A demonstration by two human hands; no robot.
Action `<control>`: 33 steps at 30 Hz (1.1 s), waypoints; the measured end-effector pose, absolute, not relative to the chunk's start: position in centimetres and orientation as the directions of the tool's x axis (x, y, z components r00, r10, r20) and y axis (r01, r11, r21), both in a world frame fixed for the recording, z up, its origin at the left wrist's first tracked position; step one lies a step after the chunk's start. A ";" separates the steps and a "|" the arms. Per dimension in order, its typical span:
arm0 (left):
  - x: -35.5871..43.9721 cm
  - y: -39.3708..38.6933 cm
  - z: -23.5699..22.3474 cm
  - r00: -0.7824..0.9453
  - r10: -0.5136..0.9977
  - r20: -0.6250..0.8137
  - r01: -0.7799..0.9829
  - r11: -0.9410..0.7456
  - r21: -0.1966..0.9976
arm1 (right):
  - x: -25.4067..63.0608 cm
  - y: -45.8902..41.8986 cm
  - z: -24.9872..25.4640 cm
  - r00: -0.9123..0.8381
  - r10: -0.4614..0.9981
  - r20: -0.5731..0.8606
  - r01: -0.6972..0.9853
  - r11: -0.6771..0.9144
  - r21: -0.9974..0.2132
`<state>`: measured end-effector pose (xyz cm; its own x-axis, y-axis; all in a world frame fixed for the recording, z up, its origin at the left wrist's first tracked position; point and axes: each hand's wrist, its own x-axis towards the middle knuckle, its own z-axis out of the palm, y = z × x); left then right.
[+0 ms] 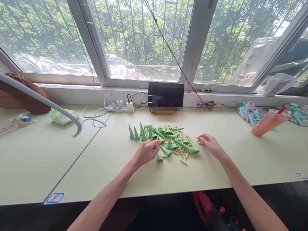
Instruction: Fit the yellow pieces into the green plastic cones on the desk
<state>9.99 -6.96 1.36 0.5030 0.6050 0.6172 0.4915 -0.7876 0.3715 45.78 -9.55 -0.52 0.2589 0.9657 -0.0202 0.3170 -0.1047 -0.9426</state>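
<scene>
Left hand (149, 150) half-curled, right hand (209, 143) fingers nearly pinched at a peg (200, 143); can't tell if either grips. Left swing toward 10 o'clock could topple upright cones (136, 133).

**Green cones (166, 150), yellow pegs (183, 162) for you!**

You've got plain light green across the cones, buttery yellow on the pegs, and your counter (96, 166) runs pale yellow-green! Now you're seeing a coral cup (267, 124) with a red straw (281, 110), plus pink-and-mint plastic pieces (255, 118)! Your screen (176, 93) is black, your power strip (121, 109) white. And your left-hand label (55, 198): white, blue-bordered, red-marked!
</scene>
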 end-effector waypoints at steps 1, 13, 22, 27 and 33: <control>10.0 -7.0 1.3 0.504 0.605 0.617 0.493 -0.788 0.369 | 45.3 -9.9 -0.8 0.293 0.956 -0.013 0.254 -0.091 -0.963; 10.0 -7.0 1.3 0.500 0.603 0.621 0.491 -0.789 0.370 | 42.5 -6.6 -0.3 0.325 0.932 0.159 0.409 0.013 -0.913; 9.9 -7.0 1.3 0.504 0.601 0.620 0.501 -0.788 0.358 | 39.4 3.5 1.6 0.019 0.995 0.096 0.599 0.065 -0.798; 10.0 -7.2 1.4 0.513 0.600 0.614 0.498 -0.790 0.357 | 38.0 4.6 1.1 -0.112 0.992 0.057 0.586 0.112 -0.803; 10.1 -7.2 1.4 0.508 0.600 0.618 0.496 -0.790 0.359 | 37.4 4.1 0.7 -0.143 0.986 0.086 0.580 0.154 -0.800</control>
<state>10.07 -7.25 1.43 0.5083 0.6001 0.6176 0.4964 -0.7902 0.3593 37.37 4.08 0.72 -0.1430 0.9860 0.0857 0.5800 0.1537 -0.8000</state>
